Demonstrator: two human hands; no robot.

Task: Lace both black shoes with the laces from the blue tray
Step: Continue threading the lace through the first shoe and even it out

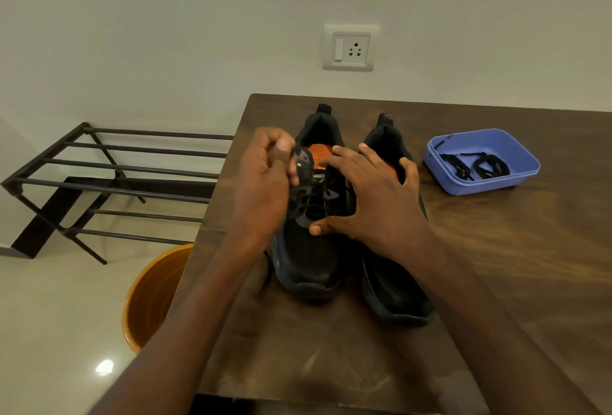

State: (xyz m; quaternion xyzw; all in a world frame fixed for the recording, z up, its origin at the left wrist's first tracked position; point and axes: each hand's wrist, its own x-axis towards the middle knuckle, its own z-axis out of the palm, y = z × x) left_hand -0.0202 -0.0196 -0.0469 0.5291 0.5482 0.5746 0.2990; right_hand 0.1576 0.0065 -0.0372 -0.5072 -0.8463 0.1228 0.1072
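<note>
Two black shoes stand side by side on the wooden table (496, 265), toes toward me. The left shoe (308, 262) has an orange insole and a black lace threaded through its lower eyelets. My left hand (265, 182) is curled at that shoe's upper left eyelets and pinches the lace or the shoe's edge; which one I cannot tell. My right hand (371, 196) is spread with straight fingers over the left shoe's tongue and the gap between the shoes, thumb on the vamp. The right shoe (394, 295) is partly hidden behind it. A blue tray (477, 187) at the right holds a black lace (486, 166).
A black metal shoe rack (109, 179) stands on the floor to the left of the table. An orange bucket (149, 298) sits on the floor by the table's left edge. A wall socket (351, 47) is on the wall behind.
</note>
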